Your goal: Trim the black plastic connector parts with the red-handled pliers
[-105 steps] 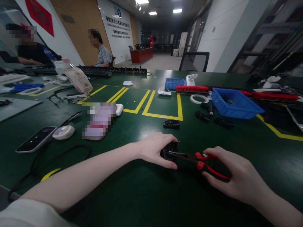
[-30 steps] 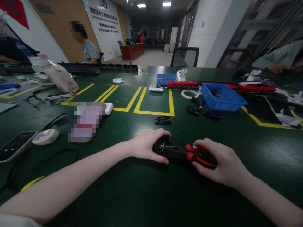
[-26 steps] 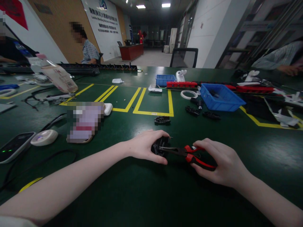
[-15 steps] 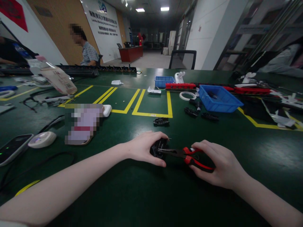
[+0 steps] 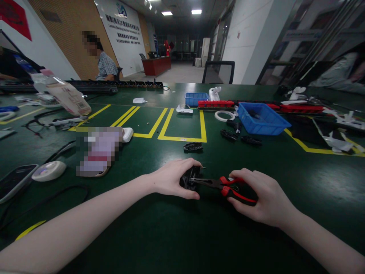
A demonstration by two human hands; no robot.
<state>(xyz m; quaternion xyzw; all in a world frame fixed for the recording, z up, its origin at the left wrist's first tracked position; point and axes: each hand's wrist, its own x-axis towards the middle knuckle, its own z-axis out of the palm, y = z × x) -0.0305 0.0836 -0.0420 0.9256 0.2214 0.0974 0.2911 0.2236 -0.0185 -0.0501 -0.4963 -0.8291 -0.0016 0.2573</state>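
From where I stand, the left hand (image 5: 173, 179) covers much of the small black plastic part (image 5: 187, 179) between its thumb and fingers, so its full outline is hard to make out. The right hand (image 5: 264, 194) has its fingers closed around the red-and-black handles of the long-nose pliers (image 5: 215, 183); their dark tips meet the part, but I can't tell how tightly they bite.

The dark green tabletop (image 5: 159, 228) is glossy, marked with yellow tape. Just beyond the left fingers lies a loose black piece (image 5: 193, 147); farther off, past the right fingers, sits an open blue plastic bin (image 5: 264, 125). Across the room, a person in a checked shirt (image 5: 107, 66) sits, face blurred.

The pliers' long axis runs sideways, nose toward the left fingers, handles toward the right palm. The held part's own long axis is unclear.
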